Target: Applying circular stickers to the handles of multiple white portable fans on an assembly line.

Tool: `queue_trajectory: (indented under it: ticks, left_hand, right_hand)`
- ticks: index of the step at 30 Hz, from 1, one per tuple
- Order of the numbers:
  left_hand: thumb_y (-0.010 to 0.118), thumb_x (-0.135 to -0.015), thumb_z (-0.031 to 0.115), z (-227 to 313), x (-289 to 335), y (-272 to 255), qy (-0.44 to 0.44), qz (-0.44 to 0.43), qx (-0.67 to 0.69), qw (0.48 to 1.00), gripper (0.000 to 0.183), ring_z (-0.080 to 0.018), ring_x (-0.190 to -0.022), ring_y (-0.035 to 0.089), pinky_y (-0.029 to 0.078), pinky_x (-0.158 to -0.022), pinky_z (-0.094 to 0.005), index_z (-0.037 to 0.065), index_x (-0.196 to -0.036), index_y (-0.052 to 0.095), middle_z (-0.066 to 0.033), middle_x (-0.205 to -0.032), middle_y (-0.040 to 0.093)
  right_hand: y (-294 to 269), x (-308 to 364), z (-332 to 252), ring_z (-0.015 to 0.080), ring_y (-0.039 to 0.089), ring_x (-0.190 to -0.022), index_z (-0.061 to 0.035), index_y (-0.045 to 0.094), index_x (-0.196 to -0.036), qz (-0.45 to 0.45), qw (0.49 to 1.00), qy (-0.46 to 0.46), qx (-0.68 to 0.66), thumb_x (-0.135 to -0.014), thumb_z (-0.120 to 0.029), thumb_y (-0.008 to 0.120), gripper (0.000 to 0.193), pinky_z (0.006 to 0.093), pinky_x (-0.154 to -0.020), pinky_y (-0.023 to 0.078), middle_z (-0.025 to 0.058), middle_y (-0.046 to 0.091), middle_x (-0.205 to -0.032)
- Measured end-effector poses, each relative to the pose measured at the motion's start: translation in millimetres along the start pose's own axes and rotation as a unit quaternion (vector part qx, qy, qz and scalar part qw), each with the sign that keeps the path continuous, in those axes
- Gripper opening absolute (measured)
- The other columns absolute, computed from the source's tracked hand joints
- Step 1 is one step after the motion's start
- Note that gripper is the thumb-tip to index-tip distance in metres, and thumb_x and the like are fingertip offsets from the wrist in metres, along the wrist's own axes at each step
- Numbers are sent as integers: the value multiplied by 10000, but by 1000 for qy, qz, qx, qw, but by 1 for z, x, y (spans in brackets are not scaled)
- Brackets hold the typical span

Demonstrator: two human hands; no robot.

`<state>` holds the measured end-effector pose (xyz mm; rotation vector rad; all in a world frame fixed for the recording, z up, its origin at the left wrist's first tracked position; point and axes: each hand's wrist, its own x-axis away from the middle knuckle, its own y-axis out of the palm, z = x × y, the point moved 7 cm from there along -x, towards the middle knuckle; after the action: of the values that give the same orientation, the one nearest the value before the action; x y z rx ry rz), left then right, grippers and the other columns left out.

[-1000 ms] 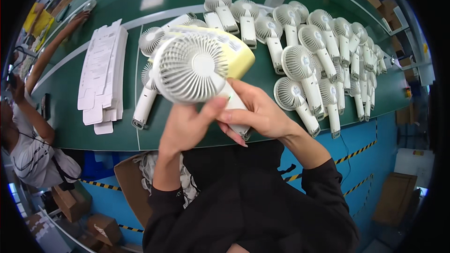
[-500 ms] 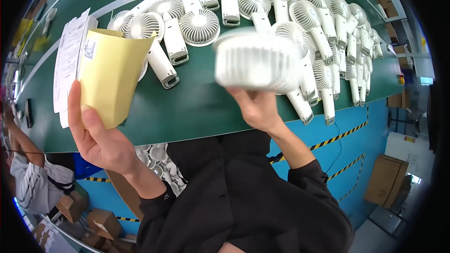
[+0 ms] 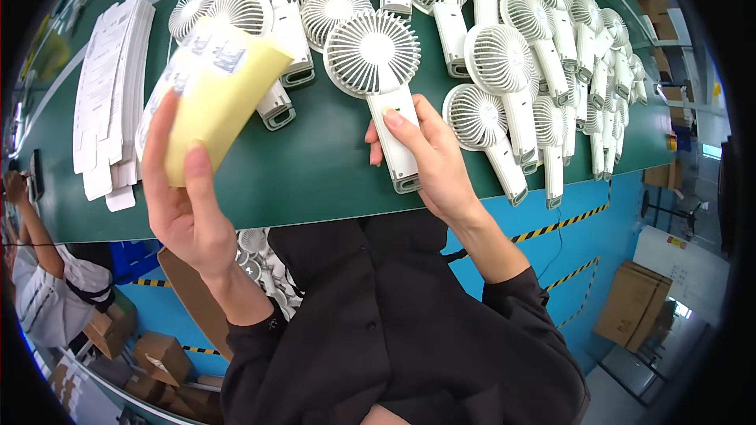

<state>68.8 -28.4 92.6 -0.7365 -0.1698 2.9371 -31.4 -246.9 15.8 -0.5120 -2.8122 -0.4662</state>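
Observation:
My left hand [image 3: 193,216] grips a curved yellow sheet of label backing paper [image 3: 228,98] between thumb and fingers, with pale printed labels along its upper left part. In my right hand [image 3: 441,161] is a white handheld fan [image 3: 394,138], held by its handle with the round slatted head up and away from me. My thumb lies on the front of the handle. Several more white fans [image 3: 504,59] lie on the green table [image 3: 315,181] beyond and to the right of my hands, many overlapping.
A stack of flat white printed cartons [image 3: 110,94] lies left of the yellow sheet. Below the table edge, a brown box [image 3: 189,291] sits beside a pile of white parts [image 3: 268,267]. Another person [image 3: 55,291] works at far left. Cardboard boxes [image 3: 634,303] stand on the floor.
The fan in my right hand has turned from end-on to front-up and moved left. My left hand has tilted the yellow sheet to the right, uncovering more of the white stack.

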Motion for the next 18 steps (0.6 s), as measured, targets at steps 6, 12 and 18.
queue_trajectory:
  ticks: [6, 12, 18]
  left_hand:
    - [519, -987, 139, -12, 5, 10, -27, -67, -11, 997, 393, -198, -1158, 566, 439, -998, -321, -65, -1323, 505, -166, -1323, 558]
    - [681, -863, -5, -15, 11, 11, -88, -54, 8, 995, 362, -170, -1067, 596, 448, -942, -274, -50, -1211, 591, -121, -1202, 620]
    - [687, -827, -72, -2, 14, 9, -69, -79, 14, 994, 320, -151, -982, 639, 486, -860, -244, -56, -1140, 622, -122, -1109, 672]
  right_hand:
    - [0, 9, 6, 96, 600, -747, -7, 531, -1070, 21, 999, 4, 29, -982, -236, 566, 248, 229, -675, 473, 73, 640, -915]
    - [-4, 16, 7, 69, 564, -731, -8, 588, -1014, 59, 982, 5, 177, -939, -221, 648, 234, 222, -638, 449, 41, 629, -902]
    - [6, 23, -43, 253, 566, -814, -31, 638, -970, 142, 781, -290, 535, -752, -102, 792, 276, 344, -653, 460, 107, 559, -928]
